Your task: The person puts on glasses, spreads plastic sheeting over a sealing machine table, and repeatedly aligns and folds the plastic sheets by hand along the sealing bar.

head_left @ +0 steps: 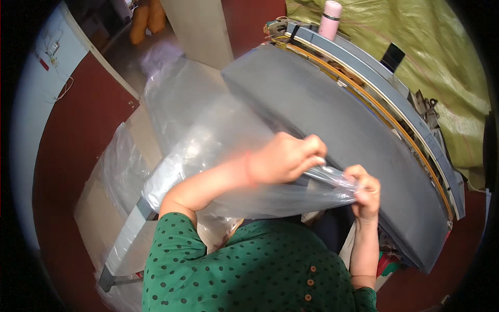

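Observation:
A long, clear plastic sheet (208,109) stretches from the far left across in front of me, and its near end is drawn to the right in gathered folds. My right hand (365,191) is closed round these bunched folds, above the near edge of the grey-topped table. Just left of it, my left hand (288,157) is closed, its fingertips pinching the upper edge of the sheet. Slight blur softens both hands. Under the plastic, at the left, runs a grey bar (136,216), partly wrapped by it.
The grey tabletop (332,114) slants from far centre to near right. Along its far side run a long blue-grey metal beam (374,73) and an orange strip (395,122). A pink bottle (330,21) and a dark phone (392,57) are there. Yellow-green sheeting (436,47) lies behind.

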Tool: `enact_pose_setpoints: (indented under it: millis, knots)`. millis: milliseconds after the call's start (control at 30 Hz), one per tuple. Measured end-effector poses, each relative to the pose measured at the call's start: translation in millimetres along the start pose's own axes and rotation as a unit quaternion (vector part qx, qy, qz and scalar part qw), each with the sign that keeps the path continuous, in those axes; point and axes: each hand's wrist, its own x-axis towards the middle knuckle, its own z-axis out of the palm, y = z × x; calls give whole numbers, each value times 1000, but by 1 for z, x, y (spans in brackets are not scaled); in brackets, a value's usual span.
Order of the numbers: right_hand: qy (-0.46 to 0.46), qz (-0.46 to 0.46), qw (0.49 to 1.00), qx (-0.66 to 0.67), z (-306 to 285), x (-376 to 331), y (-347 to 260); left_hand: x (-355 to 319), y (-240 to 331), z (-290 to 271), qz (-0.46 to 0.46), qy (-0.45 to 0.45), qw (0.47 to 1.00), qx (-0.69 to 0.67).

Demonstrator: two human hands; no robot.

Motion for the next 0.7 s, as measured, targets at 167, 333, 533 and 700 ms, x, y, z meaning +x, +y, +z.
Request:
enact_pose_setpoints:
  millis: [167,333,533,700]
  knots:
    - [-6,214,972,-99,-34,-61,-24,60,31,14,132,38,991,10]
    - [-11,240,847,-474,-105,-158,-54,103,41,7,194,37,979,51]
    - [475,191,447,-733,-223,-336,-208,47,-7,68,112,-476,872,21]
    - [674,103,277,-678,-261,-477,-289,38,-119,-14,-93,-534,838,60]
